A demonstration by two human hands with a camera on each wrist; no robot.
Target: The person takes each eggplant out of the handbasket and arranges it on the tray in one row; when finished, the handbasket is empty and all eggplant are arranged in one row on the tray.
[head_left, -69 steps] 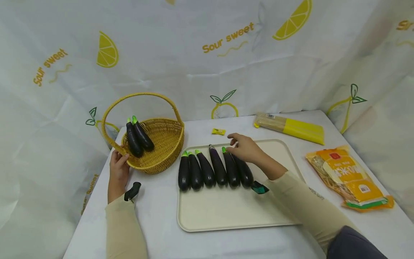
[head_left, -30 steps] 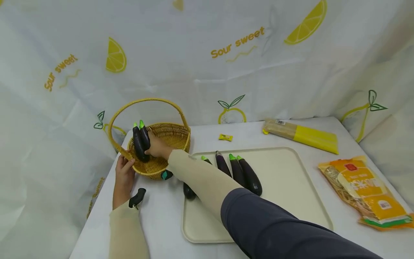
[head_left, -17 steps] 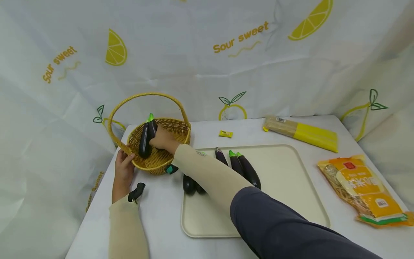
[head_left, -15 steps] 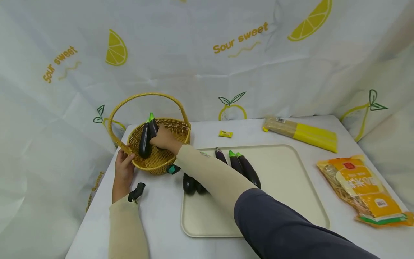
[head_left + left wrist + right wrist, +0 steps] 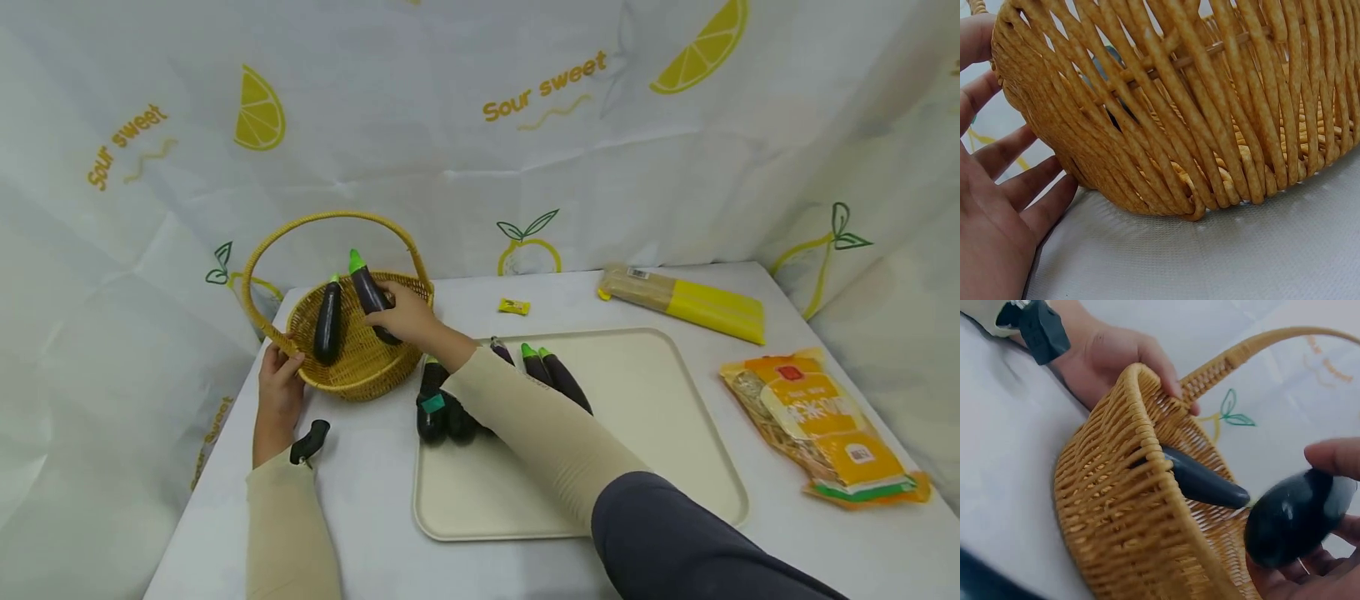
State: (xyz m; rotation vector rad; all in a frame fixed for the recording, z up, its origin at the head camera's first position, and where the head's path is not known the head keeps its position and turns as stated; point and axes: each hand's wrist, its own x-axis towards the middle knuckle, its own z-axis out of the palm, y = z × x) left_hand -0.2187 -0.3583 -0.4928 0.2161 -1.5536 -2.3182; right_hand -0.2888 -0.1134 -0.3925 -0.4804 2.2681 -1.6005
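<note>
In the head view my left hand (image 5: 277,392) grips the left side of the wicker basket (image 5: 367,385), thumb over the rim by the handle's foot. The left wrist view shows its fingers (image 5: 1013,159) spread against the woven wall. My right hand (image 5: 408,317) holds an eggplant (image 5: 369,290) with a green stem end, tilted over the right part of the basket. In the right wrist view this eggplant's rounded dark end (image 5: 1291,515) sits between thumb and fingers. Another eggplant (image 5: 328,325) leans inside the basket at the left.
A beige tray (image 5: 660,408) bears several eggplants (image 5: 566,382), partly hidden by my right forearm. Behind it lies a small yellow packet (image 5: 514,307). A yellow-ended noodle pack (image 5: 682,302) and an orange bag (image 5: 825,429) lie at the right. A printed curtain (image 5: 420,125) stands behind.
My right hand has gone from over the tray into the basket and grasped one of two eggplants there. It has moved that one rightward, apart from the other. My left hand stays at the basket.
</note>
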